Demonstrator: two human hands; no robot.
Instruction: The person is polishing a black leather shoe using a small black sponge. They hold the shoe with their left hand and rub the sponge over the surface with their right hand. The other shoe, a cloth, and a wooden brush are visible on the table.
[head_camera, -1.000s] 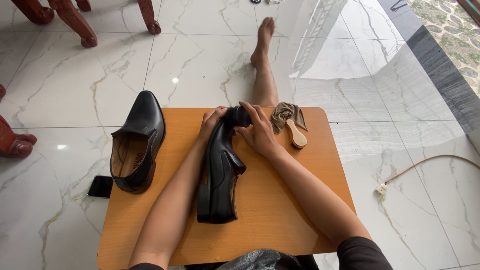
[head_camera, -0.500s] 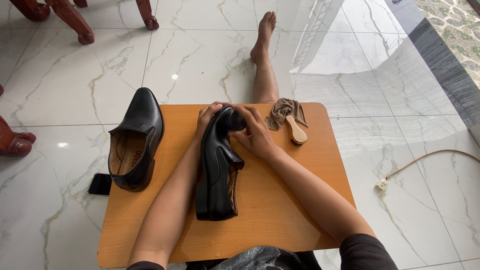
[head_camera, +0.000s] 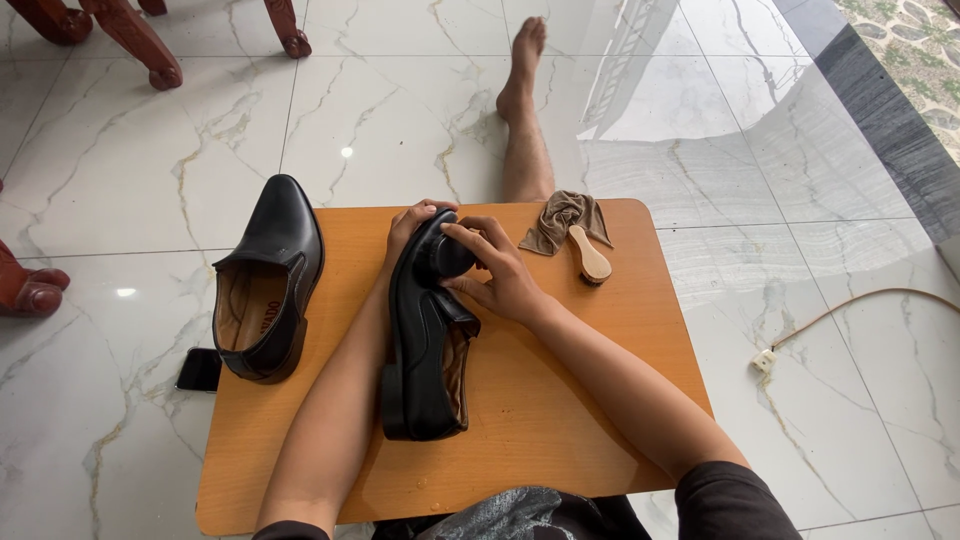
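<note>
— Black shoe (head_camera: 425, 340) lies on its side mid-table (head_camera: 560, 420); the leather looks stiff, glossy, likely slippery.

— Left hand (head_camera: 410, 225) cups the toe, grip closed on it. Right hand (head_camera: 495, 275) pinches something dark, perhaps a polish pad; hard to tell.

— Second shoe (head_camera: 265, 285) stands left, brush (head_camera: 588, 258) and cloth (head_camera: 560, 218) beyond.

Two glossy black shoes, one at centre (head_camera: 425, 340) and one at left (head_camera: 268, 280) with a tan lining, lie on an orange-brown wooden surface (head_camera: 560, 400). The cloth (head_camera: 560, 218) is taupe, the brush (head_camera: 590, 258) pale wood, and the floor (head_camera: 180, 170) white marble veined with gold.
</note>
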